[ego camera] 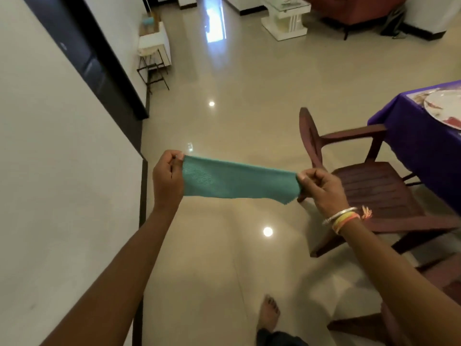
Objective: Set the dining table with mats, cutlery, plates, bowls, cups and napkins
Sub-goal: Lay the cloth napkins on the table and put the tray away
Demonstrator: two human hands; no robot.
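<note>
Napkin [239, 181] is pinched tight at each end by left grip [166, 176] and right grip [321, 188], away from counter [424, 151], where one plate [446, 106] sits, so more is left.

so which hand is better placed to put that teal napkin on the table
Probably the right hand: it pinches the teal napkin at the end nearer the purple-covered table; the left hand holds the far end.

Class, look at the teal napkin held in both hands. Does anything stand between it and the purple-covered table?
Yes. A brown chair stands at the table, between it and the napkin pinched by the left hand and right hand.
</note>
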